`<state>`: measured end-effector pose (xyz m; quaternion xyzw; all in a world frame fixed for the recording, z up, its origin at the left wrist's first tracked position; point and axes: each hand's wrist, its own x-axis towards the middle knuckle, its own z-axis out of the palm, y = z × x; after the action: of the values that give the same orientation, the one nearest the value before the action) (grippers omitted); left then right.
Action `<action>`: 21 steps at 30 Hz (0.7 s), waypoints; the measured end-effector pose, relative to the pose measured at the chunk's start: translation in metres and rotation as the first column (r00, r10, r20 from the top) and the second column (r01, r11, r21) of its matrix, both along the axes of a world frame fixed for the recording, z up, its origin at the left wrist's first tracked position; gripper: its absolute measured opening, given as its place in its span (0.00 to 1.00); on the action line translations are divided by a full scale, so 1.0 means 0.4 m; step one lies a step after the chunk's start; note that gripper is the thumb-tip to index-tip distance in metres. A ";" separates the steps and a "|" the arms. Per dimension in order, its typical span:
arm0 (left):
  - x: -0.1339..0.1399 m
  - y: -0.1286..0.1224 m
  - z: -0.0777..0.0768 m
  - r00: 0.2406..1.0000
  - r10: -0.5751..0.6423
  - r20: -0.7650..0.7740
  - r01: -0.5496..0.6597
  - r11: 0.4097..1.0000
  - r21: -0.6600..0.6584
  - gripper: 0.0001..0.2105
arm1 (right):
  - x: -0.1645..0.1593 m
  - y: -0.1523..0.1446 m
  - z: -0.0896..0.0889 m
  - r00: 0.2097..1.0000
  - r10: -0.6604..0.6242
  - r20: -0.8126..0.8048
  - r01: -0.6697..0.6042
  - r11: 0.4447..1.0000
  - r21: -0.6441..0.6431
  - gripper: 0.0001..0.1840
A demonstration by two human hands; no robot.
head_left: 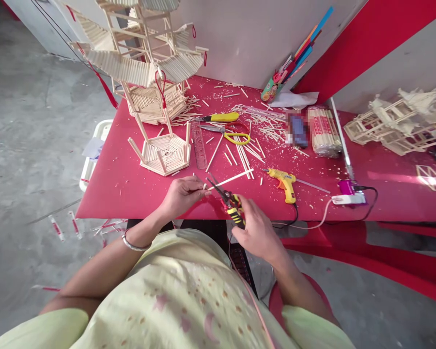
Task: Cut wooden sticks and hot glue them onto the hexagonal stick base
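Observation:
Between the thumb and fingers of my left hand (185, 195) is a thin wooden stick (232, 180), which reaches out to the right over the red table. My right hand (257, 227) is wrapped round the black and yellow handles of a pair of pliers (233, 207). The jaws of the pliers lie across the stick near my left fingertips; whether they touch it I cannot tell. Just beyond my left hand stands a hexagonal stick base (166, 154) with short upright posts.
A tiered stick pagoda (145, 63) rises at the back left. Scissors (236, 135), a yellow cutter (221, 117), a clear ruler (199, 144) and scattered sticks lie mid-table. A yellow glue gun (284, 184) with a cord lies right, near a bundle of sticks (324, 131).

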<state>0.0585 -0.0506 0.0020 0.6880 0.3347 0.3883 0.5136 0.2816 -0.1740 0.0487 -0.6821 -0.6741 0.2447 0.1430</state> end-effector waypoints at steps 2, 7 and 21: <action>0.010 0.004 -0.014 1.000 -0.014 -0.016 0.015 1.000 0.017 0.12 | 0.018 0.004 0.004 0.997 -0.051 0.056 0.048 0.998 0.052 0.41; 0.029 0.018 -0.047 0.996 -0.023 -0.091 0.028 0.998 0.048 0.09 | 0.023 0.012 -0.021 0.969 -0.067 0.236 0.033 0.989 0.145 0.40; 0.017 0.043 -0.043 0.953 -0.127 -0.276 0.065 0.972 -0.226 0.14 | -0.031 0.020 -0.069 0.920 -0.073 0.386 0.031 0.993 0.115 0.39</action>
<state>0.0653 -0.0334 -0.0154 0.6935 0.4118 0.2201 0.5486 0.2693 -0.1660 0.0211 -0.7263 -0.6827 0.0642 0.0490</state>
